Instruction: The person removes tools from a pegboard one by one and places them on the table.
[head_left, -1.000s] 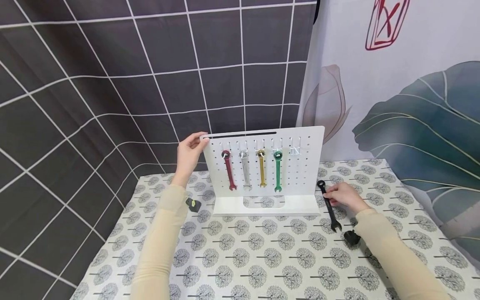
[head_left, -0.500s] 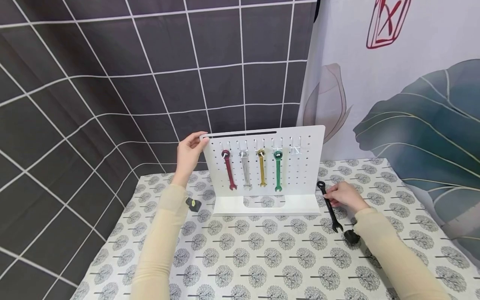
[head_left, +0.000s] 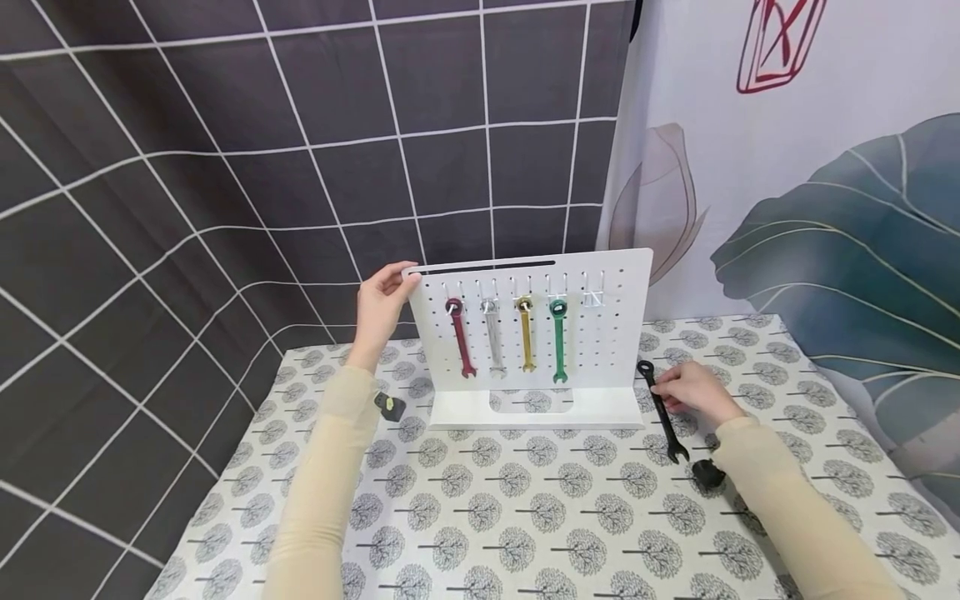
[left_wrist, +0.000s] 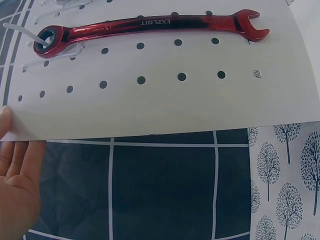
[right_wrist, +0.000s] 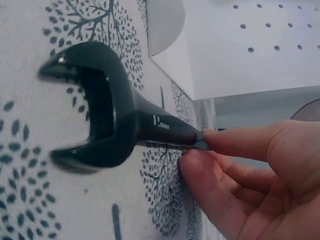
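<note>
A white pegboard (head_left: 607, 350) stands upright on its base at the back of the table. My left hand (head_left: 378, 308) grips its top left corner, thumb on the front. Red (head_left: 461, 346), silver (head_left: 492, 346), gold (head_left: 527, 337) and green (head_left: 558, 346) wrenches hang on it, and one hook (head_left: 592, 298) at the right is bare. The left wrist view shows the red wrench (left_wrist: 150, 27) and my left hand (left_wrist: 17, 185) at the pegboard (left_wrist: 175, 105) edge. My right hand (head_left: 690, 390) pinches the shaft of a black wrench (head_left: 670, 433) lying right of the board. In the right wrist view the black wrench (right_wrist: 110, 120) shows its open end, held by my right hand (right_wrist: 250, 170).
The table wears a white cloth (head_left: 525, 517) printed with grey trees. A small black device (head_left: 388, 406) sits by my left forearm and another (head_left: 707, 473) by my right wrist. A dark tiled backdrop rises behind and to the left, and a leaf-print curtain hangs at the right.
</note>
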